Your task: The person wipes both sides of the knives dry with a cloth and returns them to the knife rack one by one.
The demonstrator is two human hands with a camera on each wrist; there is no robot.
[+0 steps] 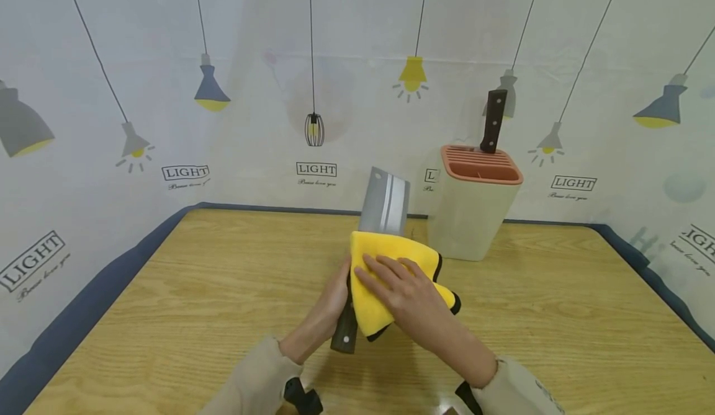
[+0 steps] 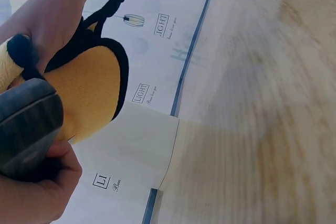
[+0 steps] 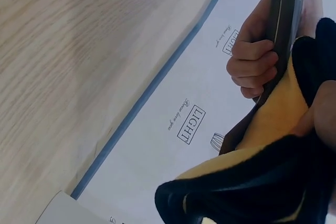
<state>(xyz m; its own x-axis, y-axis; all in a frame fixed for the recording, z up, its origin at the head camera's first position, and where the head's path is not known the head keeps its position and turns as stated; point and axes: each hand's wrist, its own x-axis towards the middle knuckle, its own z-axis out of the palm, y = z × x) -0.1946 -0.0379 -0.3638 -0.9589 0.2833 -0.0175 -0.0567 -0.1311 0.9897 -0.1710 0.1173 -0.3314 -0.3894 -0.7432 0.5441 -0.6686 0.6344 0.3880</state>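
A cleaver [image 1: 384, 201] is held up over the table, its broad blade pointing away from me and its dark riveted handle toward me. My left hand [image 1: 333, 291] grips that handle [image 3: 283, 19], with the fingers curled round it in the right wrist view. A yellow cloth [image 1: 371, 303] with black edging covers the lower part of the blade. My right hand [image 1: 413, 300] holds the cloth against the blade, fingers spread over its upper face. In the right wrist view, the right thumb [image 3: 323, 111] presses the cloth from the other side. The blade's covered part is hidden.
A white knife holder [image 1: 466, 216] with an orange slotted top stands at the back right of the wooden table [image 1: 223, 291]. One dark-handled knife [image 1: 494, 120] sticks up from it. A lamp-printed sheet [image 1: 251, 173] hangs behind and along both sides.
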